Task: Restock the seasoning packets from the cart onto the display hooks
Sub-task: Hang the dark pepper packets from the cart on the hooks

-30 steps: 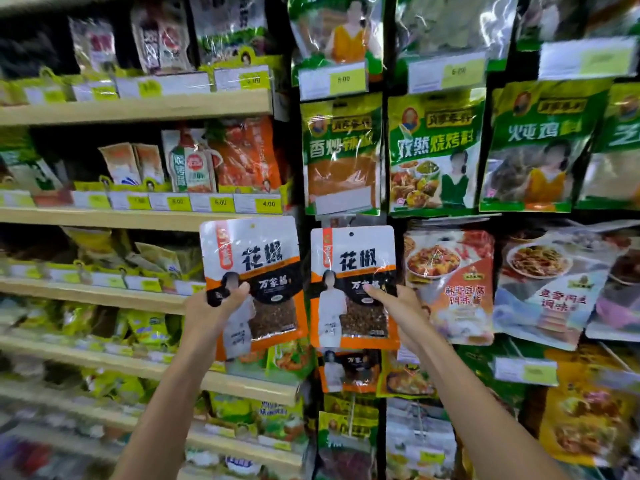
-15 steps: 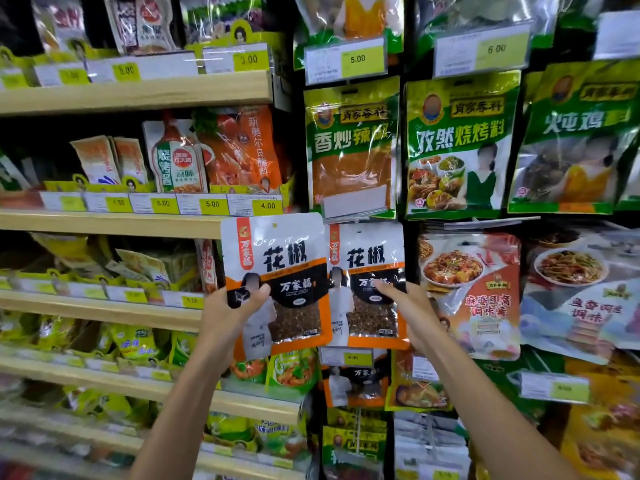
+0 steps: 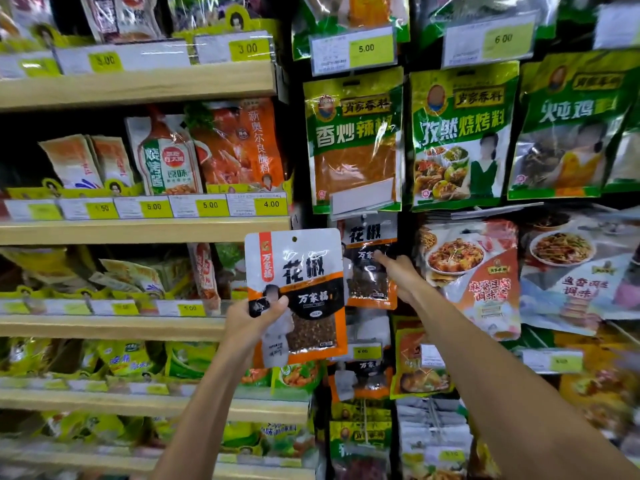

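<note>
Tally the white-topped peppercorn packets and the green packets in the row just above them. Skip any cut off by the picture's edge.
Peppercorn packets: 2 (held packet gripped by the left hand; hung packet touched by the right hand)
Green packets: 3 (left green, middle green, right green)
Total: 5

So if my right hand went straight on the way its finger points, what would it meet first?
The right hand points up-left at the hanging peppercorn packet; it would meet that first. The fingertip may be touching it, but depth is unclear.
</note>
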